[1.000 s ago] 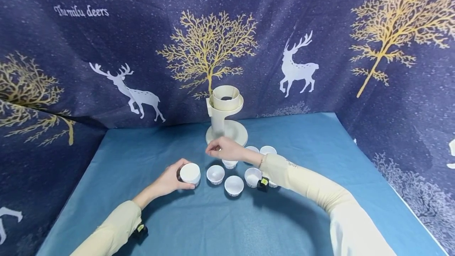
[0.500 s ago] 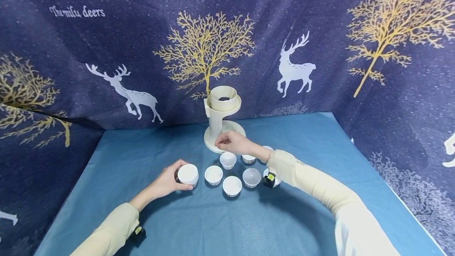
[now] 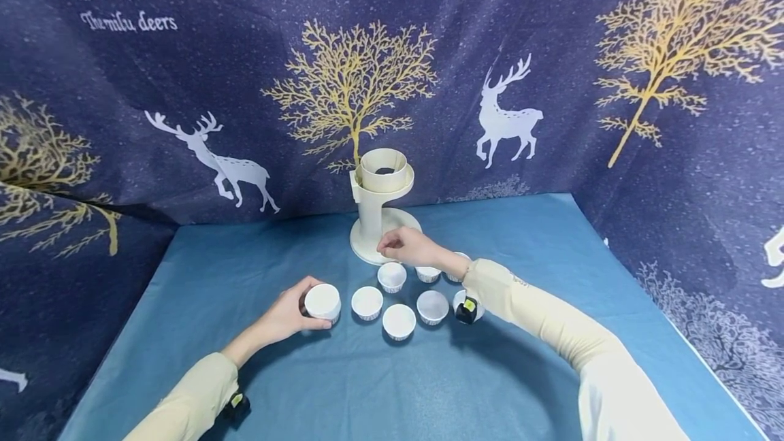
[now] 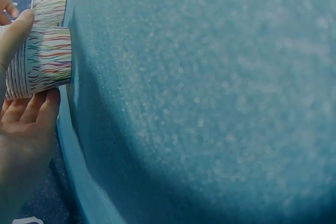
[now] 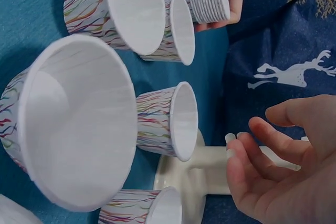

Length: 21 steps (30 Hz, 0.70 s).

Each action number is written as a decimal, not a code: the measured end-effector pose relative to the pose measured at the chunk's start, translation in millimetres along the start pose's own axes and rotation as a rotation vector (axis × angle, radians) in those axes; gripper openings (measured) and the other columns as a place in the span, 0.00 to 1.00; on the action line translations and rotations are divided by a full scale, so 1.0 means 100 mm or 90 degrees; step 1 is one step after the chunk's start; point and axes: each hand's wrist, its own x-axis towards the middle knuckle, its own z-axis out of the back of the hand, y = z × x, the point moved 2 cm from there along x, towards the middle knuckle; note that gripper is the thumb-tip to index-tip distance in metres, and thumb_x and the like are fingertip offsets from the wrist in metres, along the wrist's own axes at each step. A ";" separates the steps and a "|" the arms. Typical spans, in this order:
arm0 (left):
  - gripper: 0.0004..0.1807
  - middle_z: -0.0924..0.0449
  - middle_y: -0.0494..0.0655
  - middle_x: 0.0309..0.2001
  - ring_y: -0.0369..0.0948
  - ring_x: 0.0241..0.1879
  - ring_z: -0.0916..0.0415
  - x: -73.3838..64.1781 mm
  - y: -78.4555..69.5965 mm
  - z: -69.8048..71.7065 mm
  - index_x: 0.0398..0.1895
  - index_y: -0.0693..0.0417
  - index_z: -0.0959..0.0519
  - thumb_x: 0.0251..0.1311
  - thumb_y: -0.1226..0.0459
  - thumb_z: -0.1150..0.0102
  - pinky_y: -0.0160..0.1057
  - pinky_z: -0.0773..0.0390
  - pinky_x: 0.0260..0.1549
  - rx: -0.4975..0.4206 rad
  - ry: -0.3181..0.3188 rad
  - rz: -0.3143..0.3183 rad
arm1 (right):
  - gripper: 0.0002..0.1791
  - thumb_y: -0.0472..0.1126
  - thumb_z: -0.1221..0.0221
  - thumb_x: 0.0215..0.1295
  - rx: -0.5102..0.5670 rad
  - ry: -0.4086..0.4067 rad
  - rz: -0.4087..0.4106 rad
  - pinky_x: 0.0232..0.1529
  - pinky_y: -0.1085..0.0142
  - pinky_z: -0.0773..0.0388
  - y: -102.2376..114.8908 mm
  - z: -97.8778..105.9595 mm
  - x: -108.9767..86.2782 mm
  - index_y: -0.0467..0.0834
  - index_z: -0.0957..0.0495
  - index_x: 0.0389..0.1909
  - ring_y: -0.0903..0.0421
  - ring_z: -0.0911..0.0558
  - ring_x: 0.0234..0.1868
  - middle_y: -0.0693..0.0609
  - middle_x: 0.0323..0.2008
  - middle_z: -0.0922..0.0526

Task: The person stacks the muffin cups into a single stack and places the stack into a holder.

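My left hand [image 3: 283,313] grips a nested stack of white paper baking cups [image 3: 322,301] on the blue cloth, thumb on one side and fingers on the other. Colourful wavy lines mark the side of the stack [image 4: 50,59] in the left wrist view. Over the rear cups, in front of the stand, hovers my right hand [image 3: 412,248], its fingers loosely bent with nothing between them. Single cups stand upright in rows: a left cup [image 3: 367,303], a front cup [image 3: 399,322], a rear cup [image 3: 392,278] and several more. My right forearm partly covers some of them.
A cream stand [image 3: 370,213] with a round base and a ring holding a funnel-like cup [image 3: 384,170] rises behind the cups. A dark blue backdrop [image 3: 233,73] printed with deer and trees borders the cloth-covered table [image 3: 367,393].
My right hand has shifted right and slightly back, uncovering the rear cup beneath it. The left hand keeps its grip on the stack. The head view has shifted slightly.
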 end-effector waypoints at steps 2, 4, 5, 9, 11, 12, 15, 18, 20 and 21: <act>0.35 0.24 0.44 0.47 0.40 0.47 0.26 0.00 0.02 0.00 0.48 0.45 0.30 0.32 0.55 0.24 0.37 0.27 0.45 0.000 -0.002 -0.003 | 0.10 0.38 0.47 0.63 0.001 -0.003 -0.013 0.45 0.67 0.24 -0.01 0.00 0.00 0.41 0.20 0.41 0.56 0.20 0.44 0.50 0.40 0.17; 0.35 0.24 0.44 0.47 0.40 0.46 0.25 0.00 0.02 0.00 0.48 0.45 0.30 0.32 0.55 0.24 0.37 0.27 0.45 -0.002 -0.006 -0.007 | 0.10 0.38 0.46 0.63 0.004 -0.006 -0.022 0.43 0.68 0.24 -0.02 -0.01 0.00 0.40 0.20 0.41 0.56 0.20 0.43 0.50 0.40 0.17; 0.35 0.24 0.44 0.47 0.40 0.46 0.25 -0.01 0.02 0.00 0.48 0.45 0.30 0.32 0.55 0.24 0.38 0.27 0.45 0.000 -0.006 -0.010 | 0.10 0.38 0.46 0.63 0.005 -0.006 -0.025 0.42 0.68 0.24 -0.02 -0.01 0.00 0.40 0.20 0.41 0.56 0.20 0.43 0.49 0.40 0.17; 0.35 0.24 0.44 0.47 0.40 0.46 0.25 -0.01 0.01 -0.01 0.48 0.45 0.30 0.32 0.56 0.24 0.40 0.27 0.46 0.003 -0.009 -0.006 | 0.11 0.37 0.45 0.62 0.011 0.000 -0.024 0.42 0.69 0.24 -0.05 -0.03 -0.01 0.37 0.21 0.42 0.56 0.20 0.42 0.49 0.39 0.17; 0.35 0.24 0.44 0.47 0.40 0.47 0.26 -0.01 0.01 -0.01 0.48 0.45 0.30 0.32 0.55 0.24 0.40 0.27 0.46 0.007 -0.008 -0.004 | 0.11 0.37 0.45 0.62 0.012 0.008 -0.021 0.42 0.69 0.25 -0.06 -0.03 -0.01 0.37 0.21 0.41 0.57 0.20 0.41 0.49 0.39 0.17; 0.35 0.24 0.43 0.47 0.40 0.47 0.26 -0.01 0.01 -0.01 0.48 0.44 0.30 0.32 0.55 0.24 0.40 0.27 0.47 0.008 -0.008 -0.001 | 0.11 0.37 0.44 0.61 0.015 0.014 -0.019 0.42 0.70 0.25 -0.07 -0.04 -0.02 0.36 0.21 0.42 0.58 0.20 0.41 0.49 0.38 0.17; 0.35 0.24 0.44 0.47 0.41 0.47 0.26 0.00 0.01 -0.02 0.47 0.45 0.30 0.32 0.54 0.24 0.41 0.28 0.47 0.004 -0.007 0.002 | 0.12 0.37 0.43 0.59 0.018 0.034 -0.009 0.43 0.70 0.26 -0.09 -0.05 -0.04 0.35 0.22 0.43 0.57 0.21 0.40 0.47 0.38 0.17; 0.34 0.24 0.44 0.47 0.41 0.48 0.26 0.00 0.02 -0.02 0.47 0.45 0.30 0.33 0.53 0.24 0.40 0.28 0.47 -0.004 -0.001 0.001 | 0.17 0.38 0.39 0.56 0.012 0.056 -0.003 0.45 0.68 0.27 -0.10 -0.06 -0.06 0.35 0.24 0.45 0.55 0.22 0.42 0.44 0.41 0.17; 0.34 0.24 0.44 0.47 0.41 0.47 0.26 0.00 0.02 -0.02 0.47 0.45 0.30 0.33 0.54 0.24 0.40 0.28 0.47 -0.007 0.000 0.000 | 0.20 0.38 0.37 0.53 0.005 0.065 -0.006 0.47 0.66 0.28 -0.10 -0.06 -0.08 0.35 0.25 0.47 0.53 0.23 0.44 0.43 0.42 0.18; 0.34 0.24 0.43 0.47 0.41 0.47 0.26 0.00 0.02 -0.01 0.47 0.45 0.30 0.33 0.54 0.24 0.39 0.28 0.47 -0.007 0.000 0.000 | 0.22 0.39 0.36 0.52 0.001 0.069 -0.011 0.48 0.65 0.28 -0.10 -0.07 -0.09 0.36 0.26 0.48 0.52 0.23 0.45 0.43 0.43 0.19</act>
